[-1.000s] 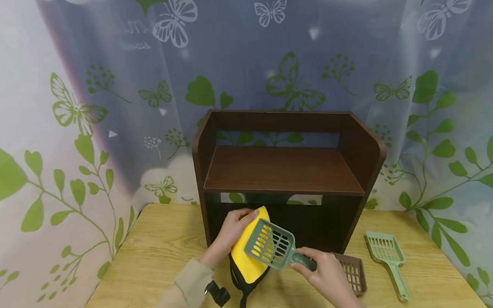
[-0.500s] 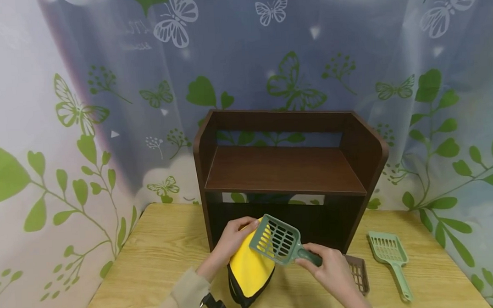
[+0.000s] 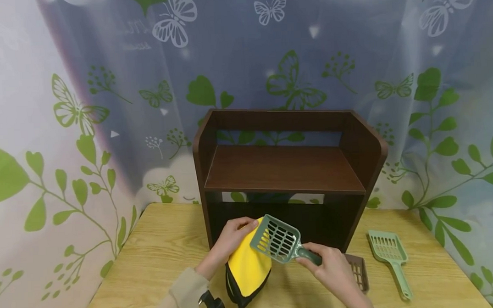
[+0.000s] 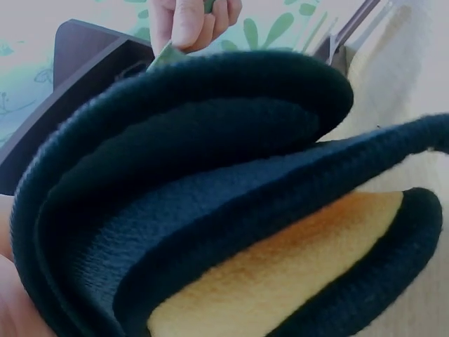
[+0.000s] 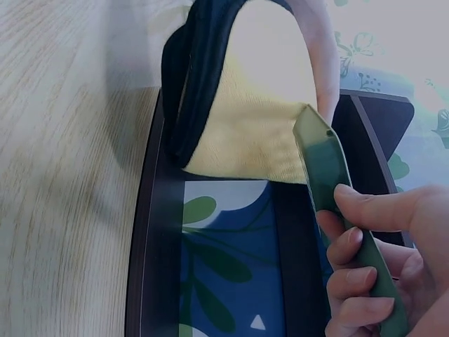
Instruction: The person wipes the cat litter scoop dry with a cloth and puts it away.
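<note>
My left hand [image 3: 229, 239] grips a folded yellow cloth [image 3: 249, 268] with dark edging, its thumb over the top end. Lower down, the cloth hangs in a point with a dark strip trailing from it. The left wrist view shows its dark inner folds [image 4: 175, 210] and a yellow layer [image 4: 280, 274] between the edges. My right hand [image 3: 332, 267] holds a dark green slotted litter scoop [image 3: 297, 251] by the handle, fingers curled round it. In the right wrist view the tilted scoop [image 5: 326, 165] has its front edge against the yellow side of the cloth.
A dark brown two-tier shelf [image 3: 284, 168] stands on the wooden table [image 3: 163, 235] behind my hands. On the right lies a light green litter scoop [image 3: 396, 267]. A brown slotted scoop [image 3: 362, 273] is partly hidden behind my right hand. A patterned curtain [image 3: 233, 49] hangs behind.
The dark green scoop has shifted slightly to the right over the cloth. The cloth's top end has dropped a little in my left hand. Over the last half second hardly anything moved.
</note>
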Tool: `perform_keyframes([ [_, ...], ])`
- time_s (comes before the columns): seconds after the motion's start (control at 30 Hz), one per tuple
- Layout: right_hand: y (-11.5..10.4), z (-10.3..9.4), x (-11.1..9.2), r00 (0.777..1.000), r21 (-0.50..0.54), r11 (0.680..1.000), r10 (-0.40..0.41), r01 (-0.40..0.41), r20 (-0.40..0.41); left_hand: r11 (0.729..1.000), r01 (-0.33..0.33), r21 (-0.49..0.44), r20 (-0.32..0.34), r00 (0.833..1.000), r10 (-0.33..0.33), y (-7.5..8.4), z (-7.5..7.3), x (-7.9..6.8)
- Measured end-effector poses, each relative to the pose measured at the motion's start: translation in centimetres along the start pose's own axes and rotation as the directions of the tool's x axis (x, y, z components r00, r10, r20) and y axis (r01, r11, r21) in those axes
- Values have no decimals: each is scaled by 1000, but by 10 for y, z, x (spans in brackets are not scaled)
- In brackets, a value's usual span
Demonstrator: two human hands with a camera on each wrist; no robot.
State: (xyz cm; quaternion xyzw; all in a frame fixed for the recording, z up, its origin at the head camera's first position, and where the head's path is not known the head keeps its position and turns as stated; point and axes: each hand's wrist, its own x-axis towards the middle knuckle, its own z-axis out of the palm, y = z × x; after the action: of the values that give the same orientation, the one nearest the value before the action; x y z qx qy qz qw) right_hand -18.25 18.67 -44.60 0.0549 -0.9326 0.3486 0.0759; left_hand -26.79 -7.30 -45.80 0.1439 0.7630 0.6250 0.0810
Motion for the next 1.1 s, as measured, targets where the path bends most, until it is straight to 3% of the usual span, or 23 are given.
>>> perform_keyframes([
  [0.2, -2, 2, -2, 999, 1, 999, -43, 43, 1, 999, -40, 27, 6, 999, 40, 5, -6, 10],
  [0.33, 0, 2, -2, 997, -14, 997, -77, 77, -5, 990, -91, 104, 42, 995, 88, 8, -12, 16],
  [0.53, 2, -1, -4, 990, -87, 986, -142, 144, 24, 945, -183, 270, 148, 978, 147, 17, -20, 21],
  [0.73, 5, -5, -5, 970, -167, 956, -233, 241, 68, 874, -300, 382, 323, 929, 178, 29, -19, 23],
  [0.97, 6, -6, -2, 927, -130, 924, -338, 359, 161, 848, -385, 363, 492, 853, 176, 44, -4, 25],
  [1.1, 5, -4, -3, 910, -96, 913, -376, 396, 175, 836, -420, 354, 546, 818, 179, 50, 7, 27],
])
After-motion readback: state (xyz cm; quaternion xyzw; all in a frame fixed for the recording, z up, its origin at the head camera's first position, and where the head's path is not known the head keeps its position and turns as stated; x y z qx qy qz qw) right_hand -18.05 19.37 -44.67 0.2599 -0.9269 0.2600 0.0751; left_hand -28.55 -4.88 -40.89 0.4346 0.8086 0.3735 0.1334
